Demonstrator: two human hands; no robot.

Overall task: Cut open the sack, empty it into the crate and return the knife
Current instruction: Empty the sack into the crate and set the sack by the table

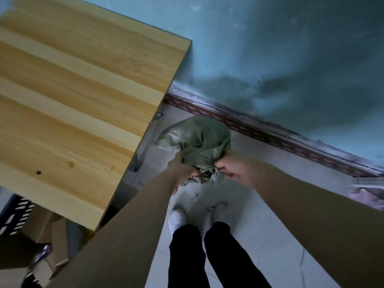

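The green woven sack (199,140) sits on the tiled floor at 12 o'clock from the feet. The left hand (182,169) has its fingers curled round the bunched neck, and the right hand (234,171) pinches the neck beside the string. In a lift the fabric may slip or tear, or the sack may strike the wooden table (72,100) at 10 o'clock.

A green woven sack (199,140) is slumping beside the desk (72,90), neck bunched. A black slotted crate (14,213) is peeking from under the desk.
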